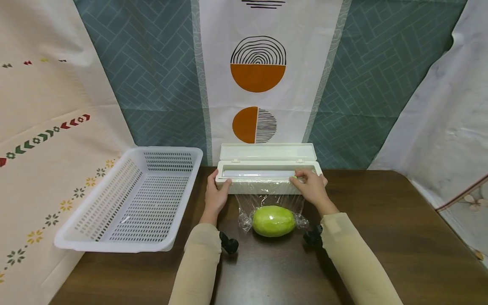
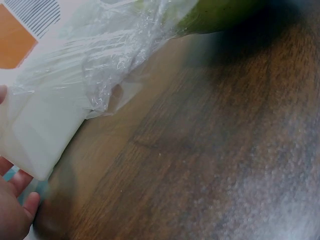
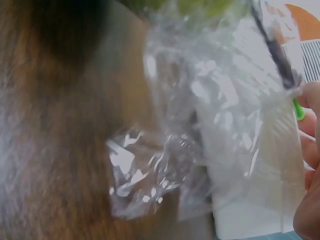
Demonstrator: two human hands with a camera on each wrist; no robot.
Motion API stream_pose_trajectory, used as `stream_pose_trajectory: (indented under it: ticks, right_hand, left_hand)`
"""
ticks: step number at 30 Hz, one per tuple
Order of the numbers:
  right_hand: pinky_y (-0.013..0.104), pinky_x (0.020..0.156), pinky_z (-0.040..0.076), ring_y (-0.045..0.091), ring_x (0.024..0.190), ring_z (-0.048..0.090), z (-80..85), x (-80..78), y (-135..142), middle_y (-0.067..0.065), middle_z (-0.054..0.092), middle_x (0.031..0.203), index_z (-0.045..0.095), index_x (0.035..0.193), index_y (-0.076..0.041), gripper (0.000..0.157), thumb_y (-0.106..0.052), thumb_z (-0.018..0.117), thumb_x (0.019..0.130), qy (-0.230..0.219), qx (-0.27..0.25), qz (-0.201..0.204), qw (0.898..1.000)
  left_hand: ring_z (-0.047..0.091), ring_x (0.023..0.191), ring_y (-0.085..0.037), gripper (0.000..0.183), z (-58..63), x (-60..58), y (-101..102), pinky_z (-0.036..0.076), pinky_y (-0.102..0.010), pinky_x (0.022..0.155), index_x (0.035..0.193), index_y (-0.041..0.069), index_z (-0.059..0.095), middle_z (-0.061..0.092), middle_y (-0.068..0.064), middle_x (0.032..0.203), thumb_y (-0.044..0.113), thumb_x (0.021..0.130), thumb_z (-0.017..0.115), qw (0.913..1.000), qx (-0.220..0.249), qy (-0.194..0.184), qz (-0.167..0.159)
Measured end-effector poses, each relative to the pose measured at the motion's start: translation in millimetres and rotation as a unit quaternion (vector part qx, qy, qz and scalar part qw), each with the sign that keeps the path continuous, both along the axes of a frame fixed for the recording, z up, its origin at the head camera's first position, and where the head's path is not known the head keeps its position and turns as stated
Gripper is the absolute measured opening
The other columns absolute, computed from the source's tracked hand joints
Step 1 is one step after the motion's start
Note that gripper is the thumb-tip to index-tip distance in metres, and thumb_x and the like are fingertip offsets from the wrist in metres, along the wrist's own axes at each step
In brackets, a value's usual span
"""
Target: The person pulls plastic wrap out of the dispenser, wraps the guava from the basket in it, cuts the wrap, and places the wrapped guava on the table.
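Note:
A white cling film dispenser stands at the back of the table, its lid raised and a roll inside. My left hand grips its left end, thumb on the front edge. At the right part of the front edge, my right hand pinches a small green slide cutter. Clear cling film comes over the front down to a green oval fruit, which lies wrapped on the table with crumpled film at both ends. In the right wrist view the film hangs in shiny folds.
At the left, a white perforated plastic basket rests on the brown wooden table. Behind the dispenser hangs a patterned cloth. Dark wrist cameras jut inward from both sleeves, either side of the fruit.

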State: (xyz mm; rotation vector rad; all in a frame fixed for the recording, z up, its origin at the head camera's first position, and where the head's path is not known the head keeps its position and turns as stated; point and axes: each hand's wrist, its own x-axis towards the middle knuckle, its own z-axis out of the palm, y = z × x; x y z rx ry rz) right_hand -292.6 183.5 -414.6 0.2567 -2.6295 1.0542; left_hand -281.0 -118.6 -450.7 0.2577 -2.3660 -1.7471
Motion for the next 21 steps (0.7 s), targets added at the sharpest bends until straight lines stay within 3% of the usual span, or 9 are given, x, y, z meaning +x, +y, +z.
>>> stream_pose_trajectory:
  ticks: [6,9,21]
  right_hand:
    - [0.068,0.102,0.002,0.047,0.138,0.014,-1.5,-0.4,5.3,0.017,0.026,0.153,0.063,0.09,-0.007,0.029,-0.036,0.065,0.088,-0.012,0.005,0.004,1.0]
    - [0.072,0.099,-0.002,0.048,0.14,0.003,-3.8,-0.6,8.8,0.019,0.023,0.153,0.062,0.088,-0.007,0.03,-0.037,0.066,0.087,-0.016,-0.004,0.006,1.0]
    - [0.072,0.098,0.007,0.045,0.143,0.008,-5.2,-0.7,8.3,0.022,0.037,0.147,0.063,0.092,-0.007,0.029,-0.035,0.068,0.086,-0.013,-0.009,-0.006,1.0]
  left_hand:
    - [0.025,0.141,-0.03,0.064,0.9,1.3,-0.2,0.021,-0.057,0.11,0.146,0.029,0.028,0.028,-0.006,0.153,0.042,0.09,0.058,1.0,0.003,-0.003,0.0]
    - [0.026,0.141,-0.031,0.064,-0.4,2.2,1.3,0.021,-0.057,0.11,0.146,0.029,0.028,0.029,-0.007,0.153,0.042,0.09,0.058,1.0,0.002,-0.002,0.0]
    - [0.028,0.14,-0.03,0.064,-1.4,-0.3,1.5,0.021,-0.057,0.11,0.145,0.029,0.028,0.03,-0.007,0.152,0.042,0.09,0.057,0.9999,-0.007,0.002,0.007]
